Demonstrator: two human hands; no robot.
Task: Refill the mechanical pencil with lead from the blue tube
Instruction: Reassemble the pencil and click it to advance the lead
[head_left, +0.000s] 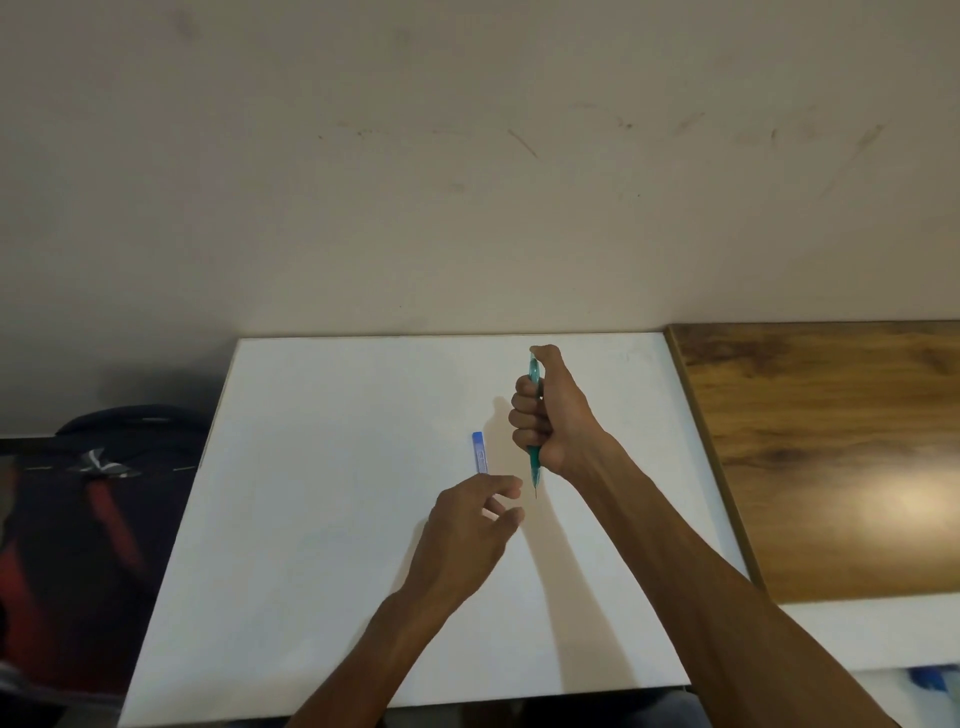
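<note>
Fingers of right hand (545, 415) grip green pencil (534, 470); left hand (467, 525) relaxed above white tabletop (322, 519), beige wall (467, 182) behind.

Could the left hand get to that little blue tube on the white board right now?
Probably yes. The left hand is open, holds nothing, and its fingertips lie right beside the blue tube, with nothing between them. The right hand, gripping the green pencil, stays off to the side.

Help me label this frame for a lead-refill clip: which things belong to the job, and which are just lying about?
Job:
pencil, gripped in the right hand
blue tube on the white table
left hand, holding nothing, near the tube

Lying about:
wooden board
dark bag, left of the table
</note>
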